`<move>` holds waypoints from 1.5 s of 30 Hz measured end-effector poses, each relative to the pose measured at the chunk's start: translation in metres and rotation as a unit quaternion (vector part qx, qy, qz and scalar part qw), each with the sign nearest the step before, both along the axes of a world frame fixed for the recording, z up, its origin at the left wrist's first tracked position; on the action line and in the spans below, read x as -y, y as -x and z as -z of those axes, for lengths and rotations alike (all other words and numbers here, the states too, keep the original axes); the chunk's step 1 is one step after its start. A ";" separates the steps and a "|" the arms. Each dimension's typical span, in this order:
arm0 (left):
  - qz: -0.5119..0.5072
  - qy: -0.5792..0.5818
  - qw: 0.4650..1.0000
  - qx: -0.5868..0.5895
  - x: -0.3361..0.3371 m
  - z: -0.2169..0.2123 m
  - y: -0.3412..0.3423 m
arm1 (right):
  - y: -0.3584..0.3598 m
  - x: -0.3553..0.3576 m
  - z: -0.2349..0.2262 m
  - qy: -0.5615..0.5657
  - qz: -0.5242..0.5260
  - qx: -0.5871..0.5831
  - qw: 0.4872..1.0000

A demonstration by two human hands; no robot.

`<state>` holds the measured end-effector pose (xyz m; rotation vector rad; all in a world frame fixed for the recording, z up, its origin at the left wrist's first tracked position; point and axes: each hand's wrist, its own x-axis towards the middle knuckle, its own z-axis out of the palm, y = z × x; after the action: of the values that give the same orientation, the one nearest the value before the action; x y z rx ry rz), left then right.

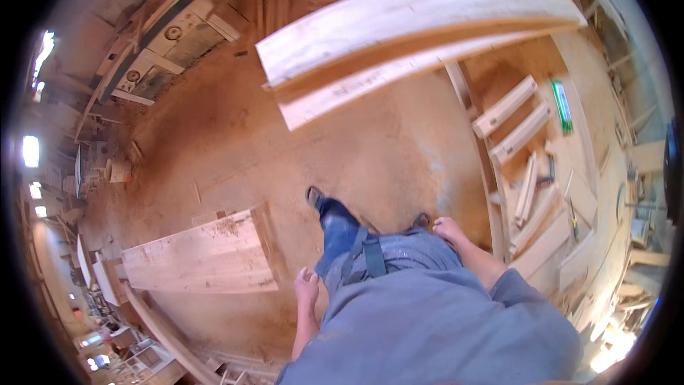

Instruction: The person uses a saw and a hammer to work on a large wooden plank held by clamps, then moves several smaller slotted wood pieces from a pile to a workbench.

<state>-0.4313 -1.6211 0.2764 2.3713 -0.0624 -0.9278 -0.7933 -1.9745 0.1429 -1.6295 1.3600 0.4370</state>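
Note:
My left hand [306, 288] hangs beside my left thigh, its fingers loosely bent and a little apart, with nothing in it. My right hand [447, 229] is out by my right hip, curled into a loose fist; no object shows in it. Neither hand touches any wood. Nearest to the left hand is a wide pale board [203, 257], lying low on my left with dust on top. Long pale planks [427, 11] stretch across the space ahead of me, one above another with a brown gap between.
On my right a workbench [581, 153] carries short wooden pieces [506, 107], a green-and-white box [562, 107] and hand tools. A long machine [160, 46] stands at the far left. Brown dust covers the floor [235, 150]. One foot [313, 196] is stepped forward.

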 end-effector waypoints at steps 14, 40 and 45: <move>-0.013 0.158 0.971 0.176 0.017 -0.078 -0.408 | -0.427 0.087 -0.097 0.023 0.411 0.217 0.885; 0.184 0.033 0.982 0.008 0.220 -0.043 -0.788 | -0.712 0.276 -0.121 0.397 0.261 -0.028 0.879; 0.345 0.396 0.844 0.108 0.558 -0.258 -0.890 | -0.743 0.313 -0.154 0.274 0.397 -0.052 0.875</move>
<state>0.4585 -2.1794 0.5344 1.6251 -1.2120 -0.7077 -0.0507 -2.2873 0.2968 -1.2935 2.2153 -0.3967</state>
